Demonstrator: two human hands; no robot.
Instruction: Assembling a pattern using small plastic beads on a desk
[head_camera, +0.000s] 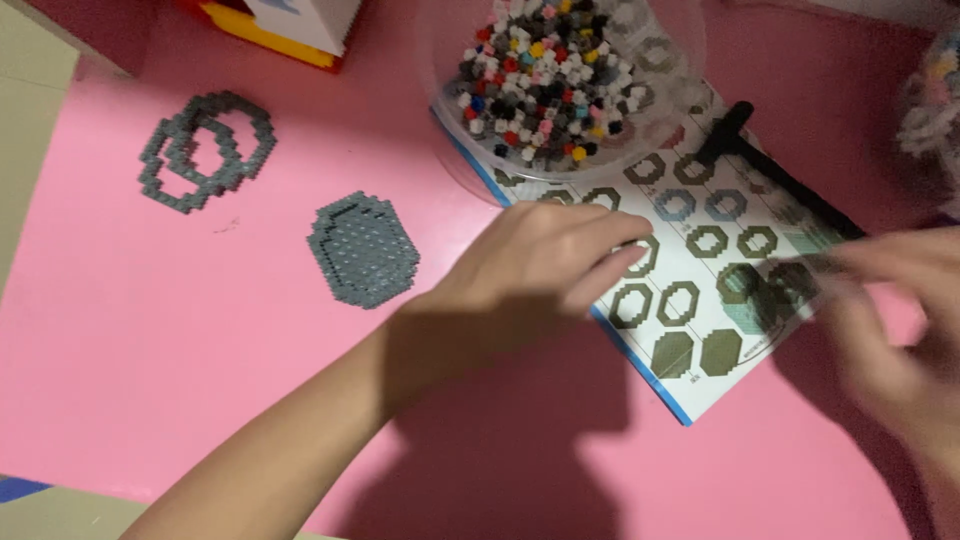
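Note:
My left hand (530, 265) rests palm down on a printed pattern sheet (700, 290) with rows of octagon ring drawings, fingers together and pointing right. My right hand (890, 320) is blurred at the right edge, over the sheet's right corner; I cannot tell whether it holds anything. A solid grey octagon plate (362, 248) of small blocks lies left of my left hand. Two overlapping grey octagon rings (205, 150) lie further left. A clear round tub (560, 85) of mixed coloured small blocks stands above the sheet.
Everything sits on a pink table (200, 360). A black T-shaped tool (770, 170) lies across the sheet's upper right. A yellow, red and white box (290, 25) stands at the top edge. Another clear container of blocks (930, 110) is partly seen at the right.

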